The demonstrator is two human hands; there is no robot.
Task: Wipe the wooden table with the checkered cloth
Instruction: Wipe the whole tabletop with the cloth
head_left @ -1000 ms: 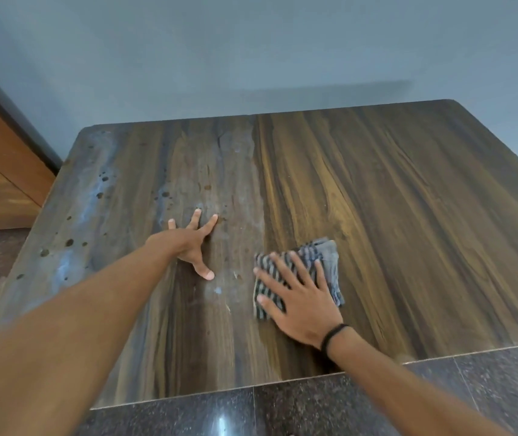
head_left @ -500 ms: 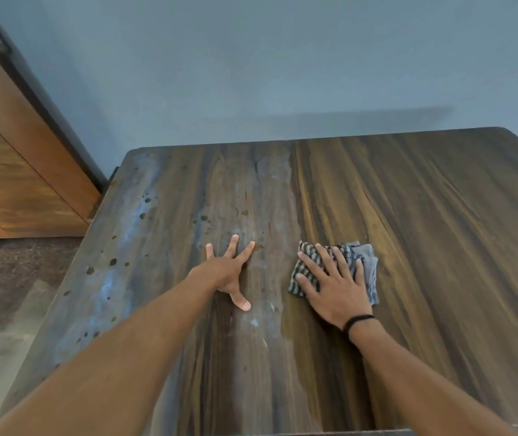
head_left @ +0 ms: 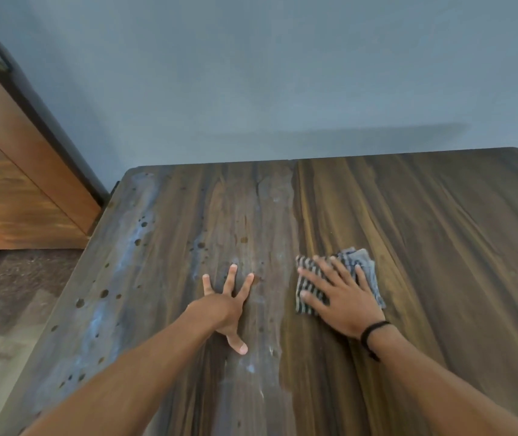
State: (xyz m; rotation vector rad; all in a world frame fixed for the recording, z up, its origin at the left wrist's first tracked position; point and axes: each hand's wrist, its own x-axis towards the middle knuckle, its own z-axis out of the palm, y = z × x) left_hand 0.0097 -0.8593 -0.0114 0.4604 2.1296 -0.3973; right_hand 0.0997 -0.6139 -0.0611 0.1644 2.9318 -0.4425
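Observation:
The wooden table [head_left: 440, 240] fills the lower part of the head view. Its left half looks dusty and pale, with dark spots; its right half is darker and cleaner. A folded grey-and-white checkered cloth [head_left: 363, 262] lies near the table's middle. My right hand [head_left: 342, 297] presses flat on the cloth with fingers spread and straight, covering most of it. My left hand [head_left: 226, 305] rests flat on the bare dusty wood to the left of the cloth, fingers splayed.
A blue-grey wall [head_left: 283, 73] stands behind the table's far edge. A wooden cabinet [head_left: 15, 184] stands at the left, beside the table's far left corner. Speckled floor [head_left: 9, 297] shows to the left of the table.
My right hand has slid the cloth away from me, toward the far edge. The left hand stays planted on the wood. The camera has tilted up, so more wall shows.

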